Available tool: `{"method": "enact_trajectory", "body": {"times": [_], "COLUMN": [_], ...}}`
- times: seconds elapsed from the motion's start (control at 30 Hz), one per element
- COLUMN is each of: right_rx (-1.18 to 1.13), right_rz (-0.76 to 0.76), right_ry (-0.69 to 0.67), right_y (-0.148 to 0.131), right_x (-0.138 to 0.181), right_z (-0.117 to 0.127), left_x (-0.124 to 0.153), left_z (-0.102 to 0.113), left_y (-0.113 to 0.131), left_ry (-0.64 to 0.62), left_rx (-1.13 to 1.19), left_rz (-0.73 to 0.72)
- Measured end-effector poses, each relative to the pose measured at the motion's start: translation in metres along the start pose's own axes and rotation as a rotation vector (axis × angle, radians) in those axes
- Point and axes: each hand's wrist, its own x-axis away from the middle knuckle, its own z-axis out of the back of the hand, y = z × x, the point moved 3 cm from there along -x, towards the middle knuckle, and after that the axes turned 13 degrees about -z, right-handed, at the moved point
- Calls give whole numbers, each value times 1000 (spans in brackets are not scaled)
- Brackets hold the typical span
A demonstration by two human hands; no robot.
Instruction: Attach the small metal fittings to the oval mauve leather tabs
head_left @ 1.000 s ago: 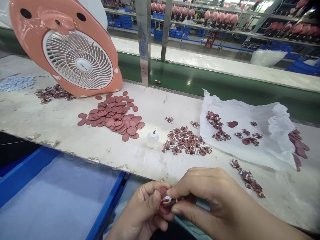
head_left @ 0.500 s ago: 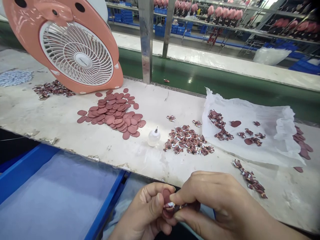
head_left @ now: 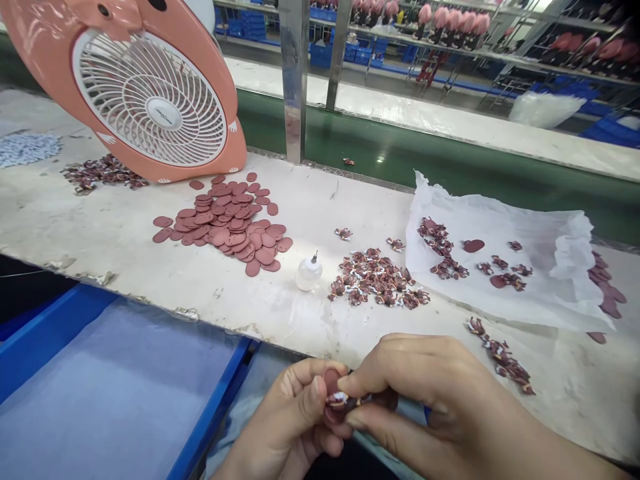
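Both hands meet just below the workbench's front edge [head_left: 280, 337]. My left hand [head_left: 290, 420] is closed on a small maroon oval piece [head_left: 331, 383], thumb over its face. My right hand [head_left: 430, 400] pinches a tiny maroon-and-white part [head_left: 343, 401] against that oval. On the bench ahead lie a heap of the same small parts [head_left: 377, 279] and a pile of maroon ovals [head_left: 227, 227]. A small white glue bottle [head_left: 309, 273] stands between the two piles.
A pink table fan [head_left: 145, 93] leans at the back left. Crumpled white paper [head_left: 540, 267] at right carries more small parts. A row of parts [head_left: 500, 357] lies near the right front. A blue bin [head_left: 100, 387] sits below left. Behind runs a green conveyor [head_left: 450, 167].
My hands stay locked on the same pieces, with only slight finger shifts. The view has drifted a little, so the bench sits slightly differently in frame.
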Motion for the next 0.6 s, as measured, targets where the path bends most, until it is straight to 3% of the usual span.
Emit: {"method": "enact_trajectory", "body": {"times": [0.27, 0.6], "right_rx": [-4, 25], "right_rz": [78, 99], "right_ry": [48, 60], "right_y": [-8, -15], "right_x": [0, 0], "right_z": [-1, -7], "left_x": [5, 8], "left_z": [4, 13], "left_y": [1, 5], "left_ry": [33, -55], "left_rx": [-35, -5], "left_rz": [-14, -49]}}
